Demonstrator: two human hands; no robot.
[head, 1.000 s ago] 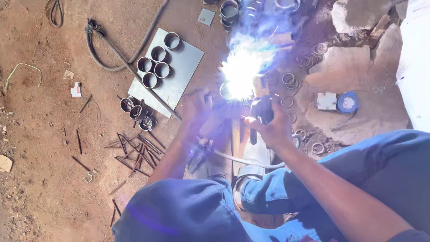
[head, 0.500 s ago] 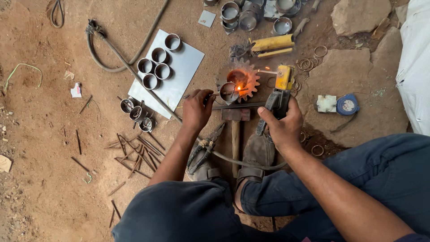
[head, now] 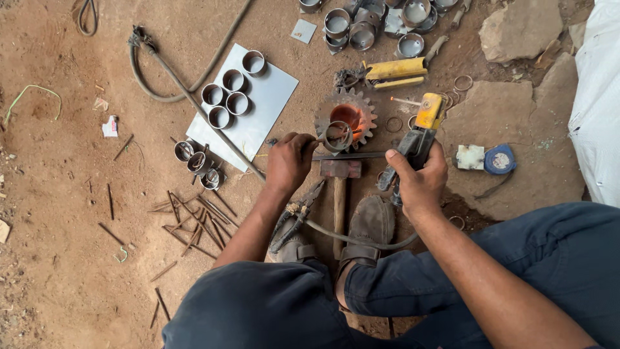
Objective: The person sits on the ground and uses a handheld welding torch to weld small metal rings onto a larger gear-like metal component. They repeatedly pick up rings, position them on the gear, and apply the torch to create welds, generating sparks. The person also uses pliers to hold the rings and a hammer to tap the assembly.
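I squat over a rusty toothed gear (head: 365, 113) lying flat on the dirt; its middle glows orange. A short steel ring (head: 338, 136) rests on the gear's near edge. My left hand (head: 289, 161) pinches a thin rod whose tip touches that ring. My right hand (head: 418, 184) is closed on a welding electrode holder (head: 420, 129) with a yellow head; its electrode (head: 405, 101) points left toward the gear. A flat metal strip (head: 349, 156) lies between my hands. A hammer (head: 340, 187) lies under it, handle toward my feet.
A grey metal sheet (head: 268, 106) with several steel rings lies to the left, a cable (head: 194, 103) across it. More rings sit at the top (head: 361, 29). Spent rods litter the dirt (head: 194, 220). Rocks (head: 510, 29), a yellow tool (head: 394, 70) and a blue tape measure (head: 500, 159) are at the right.
The bright welding arc seen a second ago has gone out, leaving an orange glow on the gear. My right hand drew the electrode holder back to the right; my left hand stays at the ring.
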